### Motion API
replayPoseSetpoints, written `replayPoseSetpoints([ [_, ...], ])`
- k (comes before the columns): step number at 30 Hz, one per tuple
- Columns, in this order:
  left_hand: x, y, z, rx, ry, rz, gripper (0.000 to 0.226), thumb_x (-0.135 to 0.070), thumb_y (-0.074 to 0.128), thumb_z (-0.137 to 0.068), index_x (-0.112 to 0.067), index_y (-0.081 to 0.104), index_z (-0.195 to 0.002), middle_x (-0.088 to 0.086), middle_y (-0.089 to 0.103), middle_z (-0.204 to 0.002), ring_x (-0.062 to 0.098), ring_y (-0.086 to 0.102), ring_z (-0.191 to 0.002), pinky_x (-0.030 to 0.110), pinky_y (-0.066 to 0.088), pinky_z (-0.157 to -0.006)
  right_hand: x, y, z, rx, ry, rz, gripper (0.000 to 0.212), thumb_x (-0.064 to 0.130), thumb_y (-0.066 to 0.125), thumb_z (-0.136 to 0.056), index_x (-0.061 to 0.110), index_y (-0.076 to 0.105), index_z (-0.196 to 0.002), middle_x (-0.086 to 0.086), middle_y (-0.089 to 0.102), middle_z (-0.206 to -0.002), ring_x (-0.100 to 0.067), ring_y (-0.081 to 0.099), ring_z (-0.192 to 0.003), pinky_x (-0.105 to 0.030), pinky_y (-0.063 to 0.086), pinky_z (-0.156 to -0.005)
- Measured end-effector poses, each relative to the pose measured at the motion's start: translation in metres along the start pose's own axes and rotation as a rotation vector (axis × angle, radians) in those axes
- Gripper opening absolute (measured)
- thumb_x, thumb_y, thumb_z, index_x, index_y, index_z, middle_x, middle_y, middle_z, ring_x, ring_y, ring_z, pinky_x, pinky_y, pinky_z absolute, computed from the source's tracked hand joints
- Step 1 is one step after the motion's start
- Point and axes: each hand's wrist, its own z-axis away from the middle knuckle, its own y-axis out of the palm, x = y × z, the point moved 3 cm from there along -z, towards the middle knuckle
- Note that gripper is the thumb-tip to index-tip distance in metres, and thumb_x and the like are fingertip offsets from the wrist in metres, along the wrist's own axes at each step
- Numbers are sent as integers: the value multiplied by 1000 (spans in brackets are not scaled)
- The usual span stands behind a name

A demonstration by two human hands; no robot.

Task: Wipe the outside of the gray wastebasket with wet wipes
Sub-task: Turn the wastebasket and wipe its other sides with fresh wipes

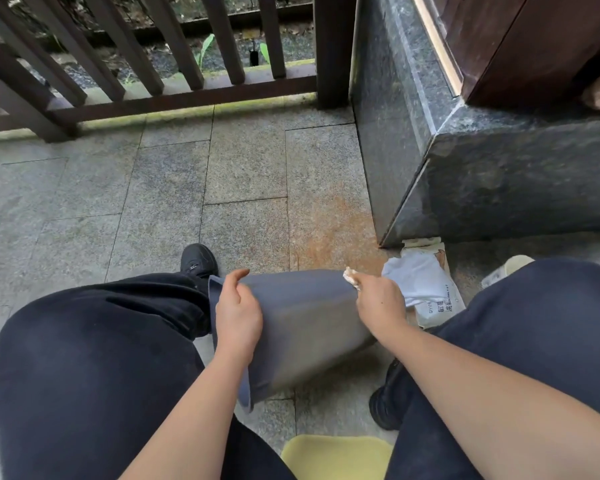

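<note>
2 hands busy — left hand [238, 315] grips wastebasket [302, 327] rim, right hand [378, 303] pinches half-hidden wipe [350, 276].

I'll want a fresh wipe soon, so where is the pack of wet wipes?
In the head view, the pack lies on the floor to the right, behind the right hand, at the dark stone corner.

one wastebasket [302, 327], two hands, perhaps one wipe [350, 276]
</note>
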Motion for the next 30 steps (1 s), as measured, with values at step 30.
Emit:
replayPoseSetpoints([
  [30,-39,17,-31,241,223,-54,64,-43,54,-96,-32,27,-152,-3,56,-135,26,41,-133,32,33,-91,-44,-27,-14,-23,439,-537,20,16,58,-92,15,78,-94,-8,72,-98,-28,59,-90,-26,36,-61],
])
